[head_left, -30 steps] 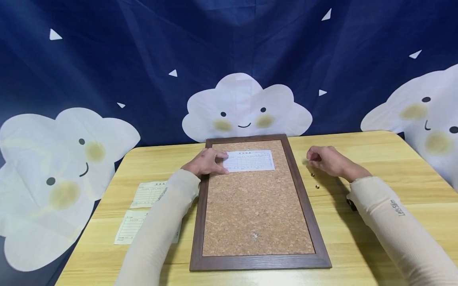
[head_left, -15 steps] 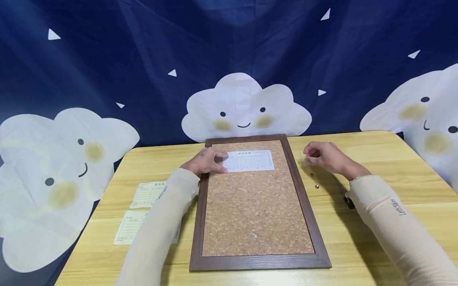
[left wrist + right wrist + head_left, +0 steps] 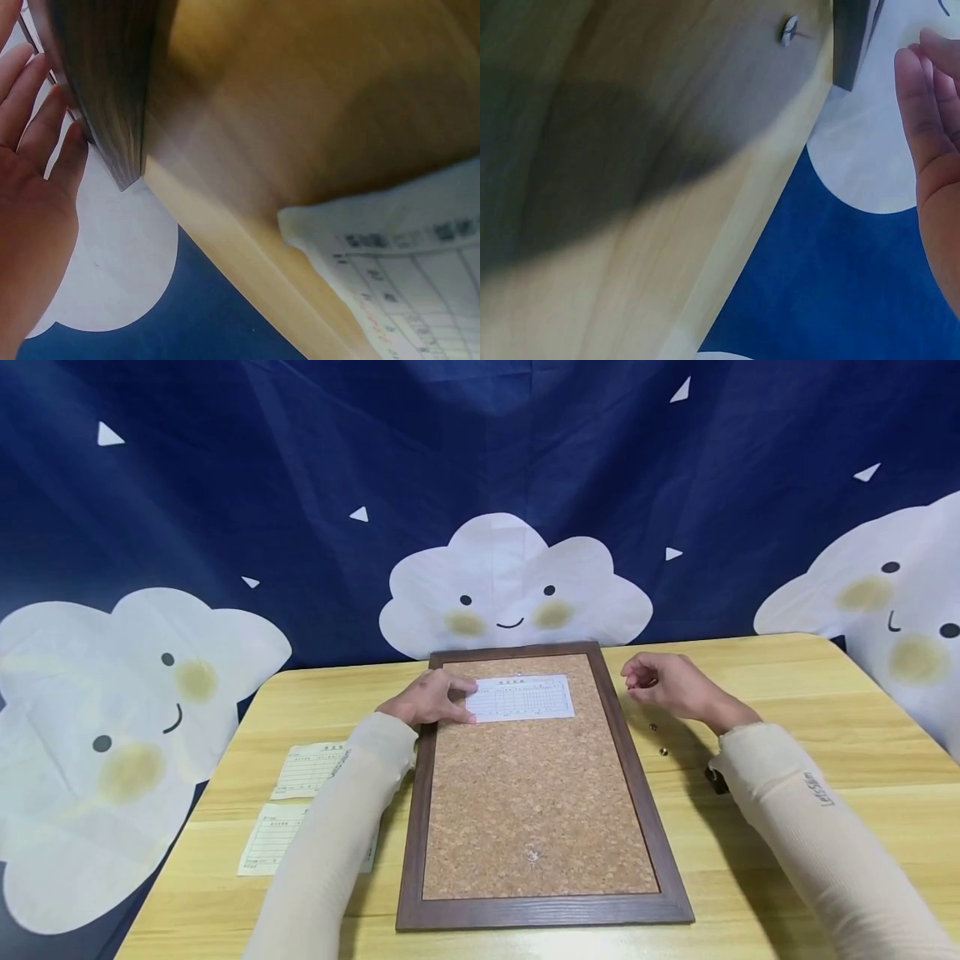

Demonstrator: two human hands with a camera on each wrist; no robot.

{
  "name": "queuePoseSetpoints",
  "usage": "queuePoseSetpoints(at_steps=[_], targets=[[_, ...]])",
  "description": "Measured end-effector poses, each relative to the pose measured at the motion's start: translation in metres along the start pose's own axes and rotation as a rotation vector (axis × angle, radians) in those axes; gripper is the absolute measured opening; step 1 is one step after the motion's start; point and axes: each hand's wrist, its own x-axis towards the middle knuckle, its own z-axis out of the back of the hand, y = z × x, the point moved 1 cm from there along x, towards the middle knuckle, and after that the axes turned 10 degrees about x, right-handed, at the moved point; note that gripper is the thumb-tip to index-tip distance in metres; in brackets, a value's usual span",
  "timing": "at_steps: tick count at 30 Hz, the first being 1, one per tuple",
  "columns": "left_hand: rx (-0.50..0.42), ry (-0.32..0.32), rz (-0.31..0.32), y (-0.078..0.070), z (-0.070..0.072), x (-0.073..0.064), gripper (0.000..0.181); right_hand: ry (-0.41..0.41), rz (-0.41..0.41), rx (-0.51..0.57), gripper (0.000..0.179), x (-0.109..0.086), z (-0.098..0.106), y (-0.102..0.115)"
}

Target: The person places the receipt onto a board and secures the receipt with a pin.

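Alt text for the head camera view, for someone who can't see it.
A left hand touches a white slip high on a corkboard; the right hand hovers by its right edge. On the table, two tacks lie near that hand and two more slips left of the corkboard; a cloud backdrop hangs behind.

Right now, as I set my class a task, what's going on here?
A person's left grip presses a printed slip onto a framed corkboard, near its far edge. The right grip hovers beside the corkboard's right side; whether it holds anything is unclear. Two tacks lie on the table nearby, and two more slips lie left of the corkboard.
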Motion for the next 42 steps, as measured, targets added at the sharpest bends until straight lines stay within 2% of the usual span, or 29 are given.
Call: queuePoseSetpoints(at_steps=[12, 27, 33, 42], targets=[[-0.019, -0.009, -0.013, 0.0, -0.003, -0.002, 0.062, 0.02, 0.009, -0.001, 0.044, 0.008, -0.007, 0.007], [0.037, -0.005, -0.019, 0.0, 0.0, -0.001, 0.061, -0.019, 0.09, -0.029, 0.047, 0.016, -0.014, 0.011], [0.054, -0.006, -0.045, 0.001, 0.001, -0.002, 0.06, -0.002, 0.083, -0.053, 0.05, 0.019, -0.016, 0.013], [0.048, 0.005, -0.044, 0.0, 0.001, -0.001, 0.059, 0.026, 0.075, -0.03, 0.053, 0.021, -0.019, 0.016]])
